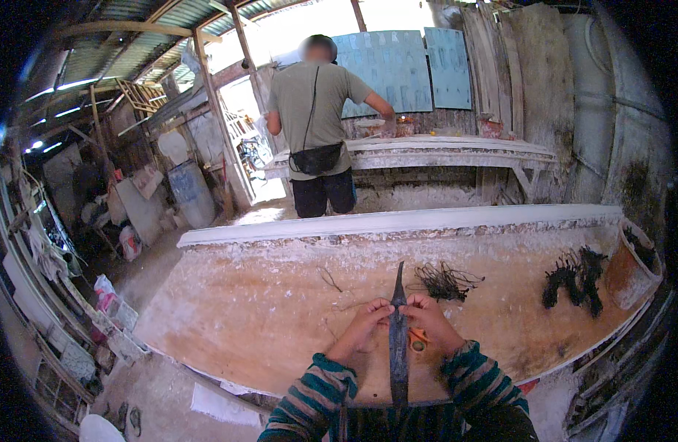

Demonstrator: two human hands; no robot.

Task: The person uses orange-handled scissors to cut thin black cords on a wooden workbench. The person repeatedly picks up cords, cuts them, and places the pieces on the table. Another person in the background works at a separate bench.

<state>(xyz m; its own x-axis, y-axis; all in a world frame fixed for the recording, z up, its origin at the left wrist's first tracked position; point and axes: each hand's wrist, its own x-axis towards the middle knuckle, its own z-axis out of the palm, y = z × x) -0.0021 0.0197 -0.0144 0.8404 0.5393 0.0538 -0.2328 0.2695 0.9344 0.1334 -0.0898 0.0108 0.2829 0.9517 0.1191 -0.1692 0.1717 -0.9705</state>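
Note:
Between my two hands stands a long dark strip (398,361), narrow, with a pointed, slightly curved far end; its material I cannot make out. My left hand (368,324) pinches its left edge near the upper third. Opposite, my right hand (430,321) grips the right edge with thumb and fingers. The strip's lower end reaches my lap at the table's near edge. An orange-handled tool (419,339), probably scissors, lies beside the strip, partly hidden by my right hand. Just beyond that hand is a loose bundle of black cords (448,283).
More black cord bundles (574,281) lie at the right, by a tipped, stained bucket (633,272). A white-topped ledge (398,225) runs along the far side of the wooden table (236,317). Beyond it, a person (317,118) stands at a white bench (449,151). A blue barrel (191,193) stands far left.

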